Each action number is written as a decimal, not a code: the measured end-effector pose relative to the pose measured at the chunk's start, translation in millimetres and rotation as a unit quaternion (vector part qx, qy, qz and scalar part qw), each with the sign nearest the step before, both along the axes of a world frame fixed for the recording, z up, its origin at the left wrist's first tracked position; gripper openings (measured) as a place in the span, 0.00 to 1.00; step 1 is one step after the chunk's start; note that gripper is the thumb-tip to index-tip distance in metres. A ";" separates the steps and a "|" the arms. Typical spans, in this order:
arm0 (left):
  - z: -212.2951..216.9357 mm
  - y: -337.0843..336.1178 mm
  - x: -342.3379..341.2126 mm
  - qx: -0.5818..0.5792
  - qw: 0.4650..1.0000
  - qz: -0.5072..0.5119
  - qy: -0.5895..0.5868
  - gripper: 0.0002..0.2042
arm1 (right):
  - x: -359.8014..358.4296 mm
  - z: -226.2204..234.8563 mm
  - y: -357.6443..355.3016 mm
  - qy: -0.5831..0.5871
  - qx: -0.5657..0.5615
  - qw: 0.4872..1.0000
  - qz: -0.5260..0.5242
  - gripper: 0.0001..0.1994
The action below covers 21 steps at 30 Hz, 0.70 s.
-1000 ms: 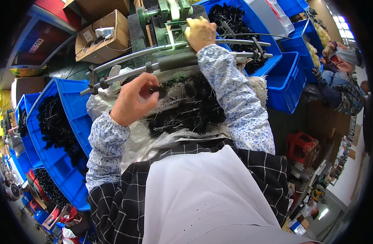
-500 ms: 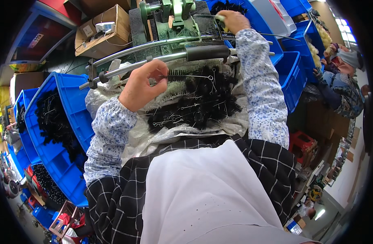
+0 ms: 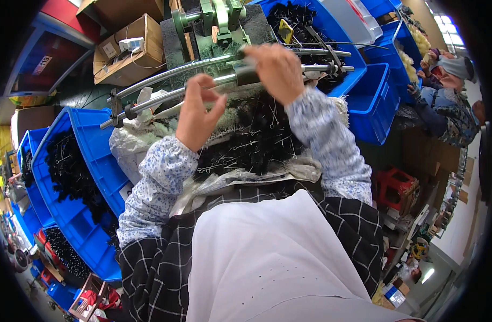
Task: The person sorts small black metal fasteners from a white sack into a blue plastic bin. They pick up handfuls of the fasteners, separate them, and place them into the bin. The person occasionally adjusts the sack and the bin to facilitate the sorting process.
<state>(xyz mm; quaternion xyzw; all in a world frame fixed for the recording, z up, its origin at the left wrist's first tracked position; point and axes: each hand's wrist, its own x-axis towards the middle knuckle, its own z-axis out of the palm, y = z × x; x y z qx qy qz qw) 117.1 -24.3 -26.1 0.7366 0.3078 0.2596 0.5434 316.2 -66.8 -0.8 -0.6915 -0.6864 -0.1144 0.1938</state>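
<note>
My left hand (image 3: pixel 198 115) is just on the near side of the metal rails (image 3: pixel 165 98), thumb and forefinger apart, with nothing visible between them. Blurred by motion, my right hand (image 3: pixel 278 70) reaches over the rails close to the green machine (image 3: pixel 223 32); its fingertips are smeared, so what they hold, if anything, is unclear. Below both hands a heap of small black bristle brushes (image 3: pixel 251 142) with looped wire ends lies on crumpled whitish sheeting (image 3: pixel 187 193) across my lap.
A blue bin (image 3: pixel 95 134) of black brushes stands at left. Another blue bin (image 3: pixel 353 86), also with black brushes, is at the far right beside the machine. A cardboard box (image 3: pixel 149 40) stands at the back left. A person (image 3: pixel 444 107) sits at the far right.
My right hand has left the pale-handled part at the machine's right and come left and nearer. My left hand has shifted slightly right; the brush beside its fingers no longer shows there.
</note>
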 end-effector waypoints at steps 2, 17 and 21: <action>-25.2 -6.8 -7.8 0.018 0.992 -0.080 0.092 0.18 | 32.8 -25.8 28.9 -0.052 -0.002 0.993 -0.102 0.10; -77.6 -31.9 -3.1 0.079 0.947 -0.249 0.189 0.10 | 63.8 -57.3 61.1 -0.046 -0.029 0.988 -0.145 0.11; -55.9 -30.4 -7.6 0.059 0.982 -0.143 0.111 0.09 | 69.9 -59.5 60.0 -0.031 -0.030 0.990 -0.134 0.12</action>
